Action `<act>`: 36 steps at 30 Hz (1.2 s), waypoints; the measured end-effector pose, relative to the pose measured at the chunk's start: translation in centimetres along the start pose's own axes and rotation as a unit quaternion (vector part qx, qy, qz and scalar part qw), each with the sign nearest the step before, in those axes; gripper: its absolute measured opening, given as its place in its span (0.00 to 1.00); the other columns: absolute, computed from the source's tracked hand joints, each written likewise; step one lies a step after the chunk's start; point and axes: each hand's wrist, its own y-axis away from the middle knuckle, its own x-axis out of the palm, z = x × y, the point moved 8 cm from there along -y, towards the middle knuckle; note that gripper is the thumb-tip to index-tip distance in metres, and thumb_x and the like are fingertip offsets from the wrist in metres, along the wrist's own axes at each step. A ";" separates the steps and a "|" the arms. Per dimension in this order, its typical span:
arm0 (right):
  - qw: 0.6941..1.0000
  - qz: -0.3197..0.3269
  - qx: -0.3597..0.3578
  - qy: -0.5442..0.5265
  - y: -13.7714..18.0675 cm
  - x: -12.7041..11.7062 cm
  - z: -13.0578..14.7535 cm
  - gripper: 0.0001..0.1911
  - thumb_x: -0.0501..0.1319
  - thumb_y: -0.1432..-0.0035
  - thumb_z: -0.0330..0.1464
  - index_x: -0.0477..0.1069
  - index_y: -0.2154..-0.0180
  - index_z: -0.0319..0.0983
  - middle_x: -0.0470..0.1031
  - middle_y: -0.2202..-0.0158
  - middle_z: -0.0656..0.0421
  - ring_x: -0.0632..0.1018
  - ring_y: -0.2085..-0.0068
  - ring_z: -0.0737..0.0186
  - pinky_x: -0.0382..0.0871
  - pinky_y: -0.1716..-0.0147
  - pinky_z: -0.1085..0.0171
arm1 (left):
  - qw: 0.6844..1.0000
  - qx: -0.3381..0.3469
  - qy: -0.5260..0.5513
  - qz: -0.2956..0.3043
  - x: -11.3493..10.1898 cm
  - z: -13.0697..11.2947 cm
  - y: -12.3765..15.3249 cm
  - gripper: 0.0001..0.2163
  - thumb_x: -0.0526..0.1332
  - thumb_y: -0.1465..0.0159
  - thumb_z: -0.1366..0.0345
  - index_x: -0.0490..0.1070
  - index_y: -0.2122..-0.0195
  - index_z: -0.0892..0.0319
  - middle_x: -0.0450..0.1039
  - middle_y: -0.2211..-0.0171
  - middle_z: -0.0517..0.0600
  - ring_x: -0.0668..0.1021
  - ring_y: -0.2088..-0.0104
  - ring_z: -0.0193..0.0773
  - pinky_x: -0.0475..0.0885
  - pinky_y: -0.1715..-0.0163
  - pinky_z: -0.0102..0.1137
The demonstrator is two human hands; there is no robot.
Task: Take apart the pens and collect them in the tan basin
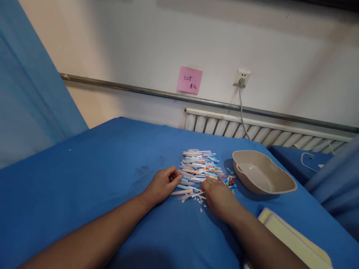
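A pile of pens and thin white sticks [193, 161] lies in the middle of the blue cloth, most of them pointing left to right. My left hand [161, 185] rests at the pile's left edge, thumb and fingers drawn together by the pen ends; what they hold, if anything, is hidden. Over the pile's near right side, my right hand [220, 198] has its fingers curled down among the pens, and its fingertips are partly hidden. Small white pieces [199, 201] are scattered just left of my right hand. Beyond its knuckles lie small blue and orange pieces [231, 183].
A beige basin [263, 172] stands right of the pile. Nearer me is a folded yellow cloth-like item [294, 239], partly under my right forearm. Behind the blue-covered surface [84, 186] are a radiator [221, 125], a rail and a socket with a cord. Blue curtains hang at both sides.
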 end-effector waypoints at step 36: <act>0.809 -0.241 0.207 -0.494 -0.1 1.9 -6.0 0.16 0.54 0.44 0.45 0.68 0.71 0.39 0.64 0.80 0.64 0.65 0.80 0.68 0.58 0.84 0.71 | 0.961 0.155 -0.179 0.141 3.1 -3.0 2.5 0.23 0.54 0.37 0.55 0.58 0.41 0.53 0.60 0.41 0.53 0.60 0.40 0.49 0.55 0.42 0.48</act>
